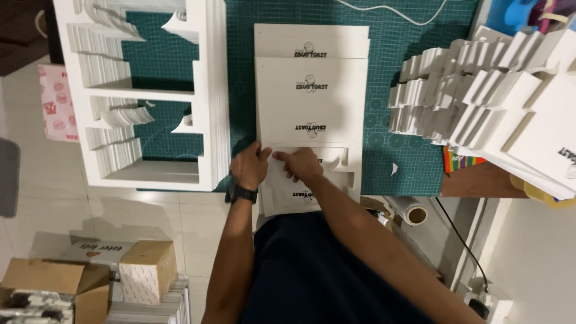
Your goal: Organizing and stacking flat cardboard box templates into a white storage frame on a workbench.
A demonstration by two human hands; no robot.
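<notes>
A stack of white die-cut cardboard sheets point(312, 114) with small black printed logos lies on a green cutting mat point(396, 54). My left hand point(249, 166), with a black watch at the wrist, presses on the near left part of the top sheet. Close beside it, my right hand point(303, 164) pushes its fingertips into the sheet at the edge of a cut-out panel point(294, 186). Neither hand grips anything; both rest flat with the fingers bent.
A tall stack of punched-out white cardboard frames point(207, 96) stands at the left. Fanned piles of white cut blanks point(480, 90) fill the right. A tape roll point(414, 213) lies near the mat's edge. Cardboard boxes point(66, 288) sit on the floor below left. A white cable point(390, 9) crosses the mat's top.
</notes>
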